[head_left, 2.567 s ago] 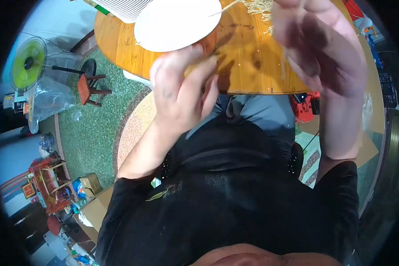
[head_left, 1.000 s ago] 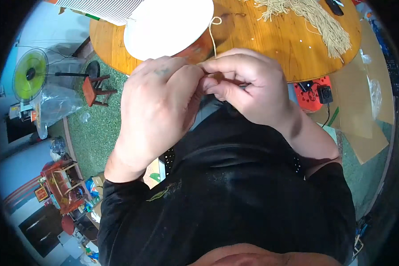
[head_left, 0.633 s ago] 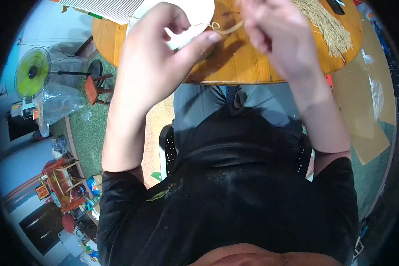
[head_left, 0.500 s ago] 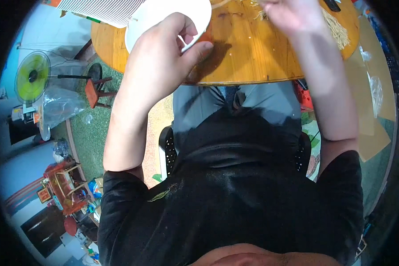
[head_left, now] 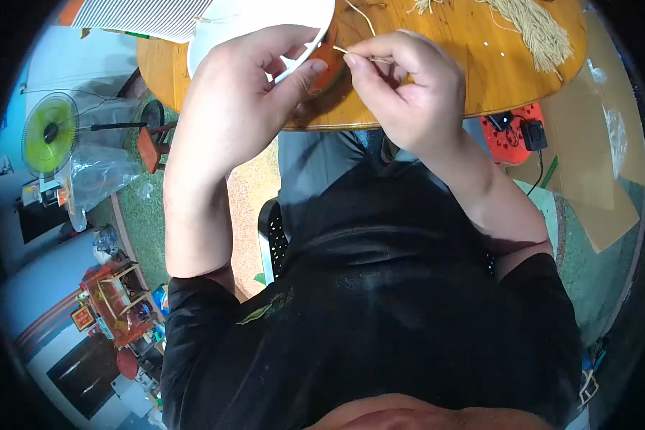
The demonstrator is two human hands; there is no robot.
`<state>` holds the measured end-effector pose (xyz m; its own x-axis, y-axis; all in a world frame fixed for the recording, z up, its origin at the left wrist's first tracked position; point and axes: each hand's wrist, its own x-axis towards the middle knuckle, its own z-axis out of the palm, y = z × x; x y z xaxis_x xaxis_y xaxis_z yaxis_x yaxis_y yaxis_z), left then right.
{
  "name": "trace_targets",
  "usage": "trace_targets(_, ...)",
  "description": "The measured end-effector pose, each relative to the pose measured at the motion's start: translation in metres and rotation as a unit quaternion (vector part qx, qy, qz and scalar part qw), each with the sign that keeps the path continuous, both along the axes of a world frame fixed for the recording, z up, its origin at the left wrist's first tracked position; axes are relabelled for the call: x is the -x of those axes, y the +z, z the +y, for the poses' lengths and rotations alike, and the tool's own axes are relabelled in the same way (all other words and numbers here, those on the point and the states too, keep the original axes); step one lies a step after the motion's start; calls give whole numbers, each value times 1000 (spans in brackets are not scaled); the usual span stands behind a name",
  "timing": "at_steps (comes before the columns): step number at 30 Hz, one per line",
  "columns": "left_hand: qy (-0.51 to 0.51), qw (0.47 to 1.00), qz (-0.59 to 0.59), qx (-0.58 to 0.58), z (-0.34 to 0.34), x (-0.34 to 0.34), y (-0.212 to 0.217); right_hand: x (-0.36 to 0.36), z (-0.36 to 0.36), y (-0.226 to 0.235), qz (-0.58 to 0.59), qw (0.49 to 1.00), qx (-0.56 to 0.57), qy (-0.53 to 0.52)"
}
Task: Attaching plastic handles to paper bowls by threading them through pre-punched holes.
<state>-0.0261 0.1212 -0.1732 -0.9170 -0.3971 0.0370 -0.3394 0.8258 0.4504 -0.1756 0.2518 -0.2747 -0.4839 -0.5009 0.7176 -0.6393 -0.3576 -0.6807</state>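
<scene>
Closed round the near right rim of a white, round, bowl-like piece [head_left: 258, 16], my left hand [head_left: 229, 97] holds it at the table's near edge. Thin light threads lie near its far left side. To the right of it, my right hand [head_left: 423, 89] pinches a tan cord [head_left: 366, 17] between thumb and forefinger. A short end of that cord points at the white piece, apart from its rim. The rest of the cord runs up past the top edge of the view. A thick bundle of tan cords [head_left: 534, 36] lies on the table at the right.
The wooden table [head_left: 480, 82] has a rounded edge close to my lap. A striped panel [head_left: 147, 16] stands beyond the white piece. Below the table's right side is a red stool [head_left: 509, 147] with a black adapter [head_left: 533, 135]. A green fan [head_left: 50, 132] stands at the left.
My right hand has come from the far right of the table toward the white piece, bringing a cord end. My left hand and the white piece have shifted slightly left.
</scene>
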Motion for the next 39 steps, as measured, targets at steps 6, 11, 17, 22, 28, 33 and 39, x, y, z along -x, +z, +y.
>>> trace_targets(6,-6,996,86,-21,-4,2,-7,-6,-5,-1,-28,1000,-8,11)
trace_targets(11,15,997,61,-41,-3,3,-2,-5,-6,-2,-27,999,-18,26)
trace_targets(17,-29,998,11,-59,-4,5,6,-10,-5,5,-44,997,-21,54)
trace_targets(22,5,965,72,-253,-12,-1,2,-9,-4,14,-26,998,-42,44)
trace_targets(28,-32,979,36,-196,-19,7,11,-13,-7,15,-29,999,-37,27)
trace_targets(33,76,974,-68,-204,17,34,57,-13,-3,18,-47,995,-91,23)
trace_targets(39,90,955,-34,-280,10,27,41,-11,-4,18,2,999,-39,17)
